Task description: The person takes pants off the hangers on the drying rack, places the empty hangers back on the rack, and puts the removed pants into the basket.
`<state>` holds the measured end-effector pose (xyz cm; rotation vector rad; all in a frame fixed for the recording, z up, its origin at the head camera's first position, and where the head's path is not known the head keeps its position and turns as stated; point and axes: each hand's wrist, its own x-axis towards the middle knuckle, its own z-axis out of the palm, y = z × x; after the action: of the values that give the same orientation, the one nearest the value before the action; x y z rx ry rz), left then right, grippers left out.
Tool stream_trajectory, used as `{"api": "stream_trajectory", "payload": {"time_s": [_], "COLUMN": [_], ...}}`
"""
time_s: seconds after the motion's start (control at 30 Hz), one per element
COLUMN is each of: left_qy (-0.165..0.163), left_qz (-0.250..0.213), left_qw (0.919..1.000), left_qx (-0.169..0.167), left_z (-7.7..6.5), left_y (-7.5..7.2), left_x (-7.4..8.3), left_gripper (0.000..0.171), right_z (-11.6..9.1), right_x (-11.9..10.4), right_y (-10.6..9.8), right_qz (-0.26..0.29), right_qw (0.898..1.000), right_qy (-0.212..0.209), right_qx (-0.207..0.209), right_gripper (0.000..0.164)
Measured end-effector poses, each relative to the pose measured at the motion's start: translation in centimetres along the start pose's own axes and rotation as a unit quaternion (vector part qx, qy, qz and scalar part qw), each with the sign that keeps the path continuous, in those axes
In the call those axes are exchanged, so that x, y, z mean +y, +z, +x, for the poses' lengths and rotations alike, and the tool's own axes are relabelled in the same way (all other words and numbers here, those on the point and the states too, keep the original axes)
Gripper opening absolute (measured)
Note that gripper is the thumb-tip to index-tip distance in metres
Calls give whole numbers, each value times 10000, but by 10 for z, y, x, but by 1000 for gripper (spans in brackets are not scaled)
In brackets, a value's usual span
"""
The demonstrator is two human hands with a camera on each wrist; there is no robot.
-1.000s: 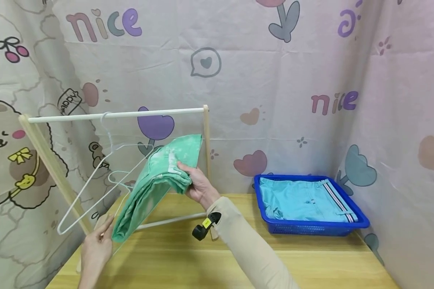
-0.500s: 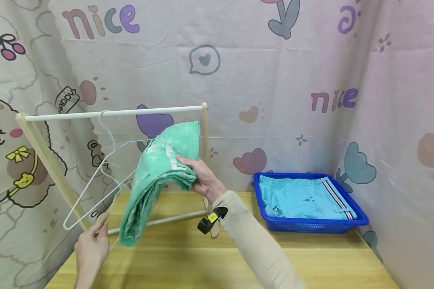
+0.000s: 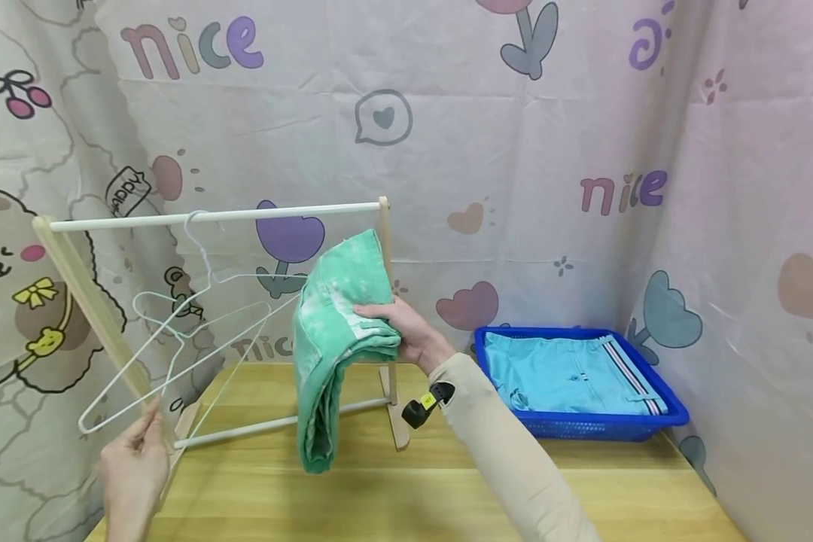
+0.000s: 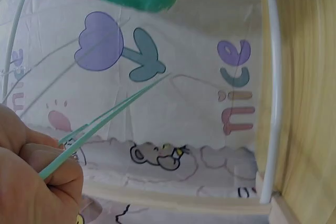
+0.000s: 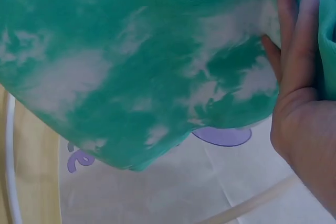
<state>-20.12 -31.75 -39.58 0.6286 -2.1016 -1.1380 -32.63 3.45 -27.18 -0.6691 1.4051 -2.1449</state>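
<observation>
My left hand pinches one lower corner of a thin pale-green clothes hanger, whose hook points left in the head view. In my right hand is a folded green garment with white tie-dye patches. The thumb lies across its top while the fingers are tucked into the folds, and its long end droops below. A gap separates this garment from the left hand. Between the two hands, a white hanger hangs bare from the rack's rod and overlaps the green hanger in the head view.
A small rack with a white top rod and wooden posts stands on the wooden table. At the right, a blue plastic basket contains folded light-blue trousers with a striped edge. Printed curtains enclose the back and sides.
My right hand has carried the green garment rightward. My left hand has shifted left with the green hanger, which was partly behind the garment and now shows apart from it.
</observation>
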Motion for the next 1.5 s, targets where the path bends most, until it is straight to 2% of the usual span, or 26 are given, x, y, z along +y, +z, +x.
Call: {"api": "stream_trajectory", "payload": {"time_s": [0.13,0.23,0.33,0.53,0.6,0.7,0.8,0.87,0.93,1.03,1.1,1.13,1.2,1.33,1.4,1.5], "left_qy": [329,586,694,670,593,453,387,294,198,50,9,28,101,305,292,287], "left_qz": [-117,-180,-241,-155,-162,-259,-413,-495,-480,-352,-321,-368,-448,-791,-986,-1136], "left_qw": [9986,9963,9945,9944,9952,9957,9948,9945,9950,9960,9963,9959,9954,9920,9901,9875], "left_qx": [392,609,753,804,765,762,850,871,854,817,794,822,842,930,956,1050], "left_z": [1,2,3,7,8,8,8,7,7,8,9,10,11,12,12,11], "left_y": [-5,-8,-14,-21,-23,-25,-27,-27,-27,-27,-27,-26,-26,-26,-27,-28], "left_x": [0,0,2,4,3,1,0,1,1,2,2,1,1,3,5,7], "left_gripper": [34,33,33,32,31,32,32,33,33,34,35,34,34,33,33,33], "right_z": [-8,-13,-17,-25,-28,-33,-36,-38,-40,-44,-46,-47,-49,-55,-57,-60], "right_x": [-6,-12,-18,-35,-41,-53,-68,-79,-90,-105,-112,-115,-118,-121,-120,-117], "right_y": [-6,-11,-18,-44,-53,-63,-69,-70,-70,-68,-69,-69,-69,-73,-76,-80], "right_qz": [-96,-198,-362,-838,-1099,-1657,-2440,-3088,-3869,-4916,-5358,-5503,-5651,-5699,-5700,-5803], "right_qw": [9999,9998,9992,9949,9913,9821,9648,9459,9177,8680,8417,8323,8227,8211,8213,8138], "right_qy": [10,63,151,534,719,895,976,987,902,566,275,163,-10,-159,-217,-308], "right_qx": [-26,13,1,-154,-76,83,130,105,-59,-417,-613,-644,-620,-273,-97,106], "right_gripper": [31,30,27,41,46,46,40,36,31,22,18,17,17,23,26,26]}}
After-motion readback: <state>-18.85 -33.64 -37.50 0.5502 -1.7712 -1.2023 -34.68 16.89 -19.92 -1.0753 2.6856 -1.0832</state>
